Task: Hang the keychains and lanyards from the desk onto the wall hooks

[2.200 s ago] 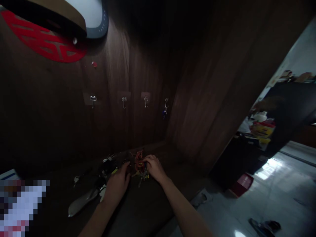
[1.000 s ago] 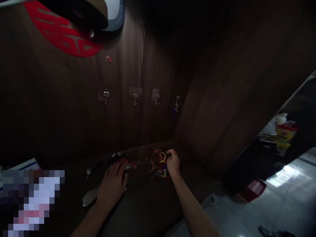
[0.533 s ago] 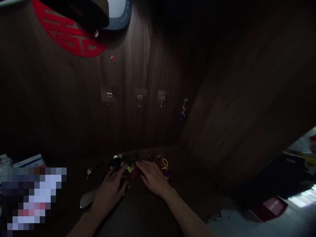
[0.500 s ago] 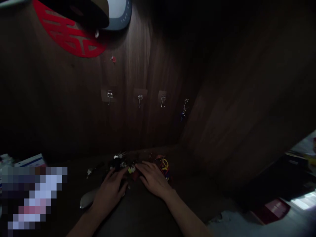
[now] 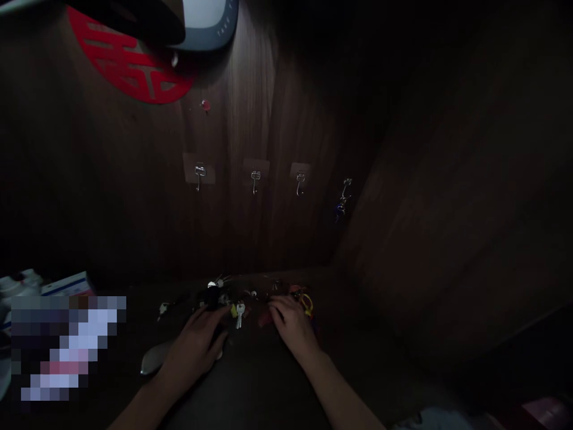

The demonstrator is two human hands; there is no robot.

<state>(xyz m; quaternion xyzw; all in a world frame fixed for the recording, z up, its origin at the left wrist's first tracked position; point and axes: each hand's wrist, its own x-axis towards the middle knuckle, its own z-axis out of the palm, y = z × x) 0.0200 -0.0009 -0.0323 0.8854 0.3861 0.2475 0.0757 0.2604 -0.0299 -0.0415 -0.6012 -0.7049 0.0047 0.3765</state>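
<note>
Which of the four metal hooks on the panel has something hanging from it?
The rightmost hook, closest to the corner: a bunch of keys with a blue part hangs from it. The three hooks to its left hold nothing.

Home, by the look of it: dark wood-panelled wall [image 5: 250,239], red double-happiness cutout [image 5: 134,55] on it, caps [image 5: 206,33] partly in front, row of small metal hooks [image 5: 199,172] (rightmost carries a small bunch), keys [image 5: 240,312] strewn below, white bottles [image 5: 31,280] at left.
</note>
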